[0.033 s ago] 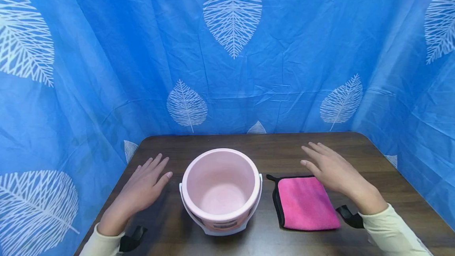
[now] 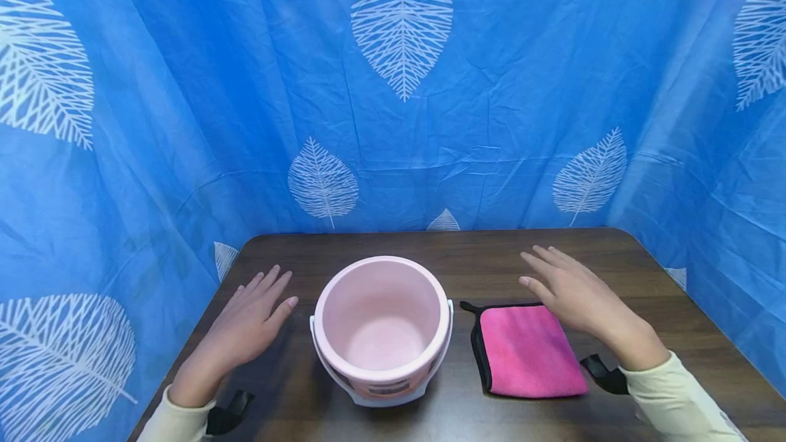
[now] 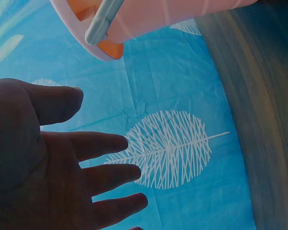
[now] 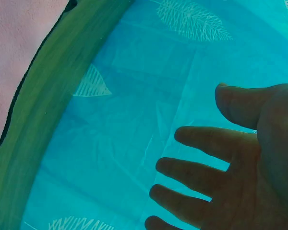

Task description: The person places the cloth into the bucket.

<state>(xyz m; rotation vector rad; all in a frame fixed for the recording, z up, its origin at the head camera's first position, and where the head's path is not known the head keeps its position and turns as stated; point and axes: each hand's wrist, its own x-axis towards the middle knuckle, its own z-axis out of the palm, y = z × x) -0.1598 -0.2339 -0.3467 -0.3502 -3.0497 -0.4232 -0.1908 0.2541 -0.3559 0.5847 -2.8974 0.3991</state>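
Nearest, both hands hover palm-down with straight, spread fingers, holding nothing. Just beside the left hand (image 2: 245, 322), on its thumb side and not touching it, stands the pink bucket (image 2: 382, 326), upright on the dark wooden table (image 2: 491, 258), its grey handle folded down against the front. Under the right hand (image 2: 574, 295), partly covered by its palm, lies the folded pink cloth (image 2: 527, 353) with black edging, flat on the table between that hand and the bucket, close to the bucket but apart from it. Whether the hand touches the cloth cannot be told. Beyond the fingertips hangs a blue curtain (image 2: 399, 121) printed with white leaves.
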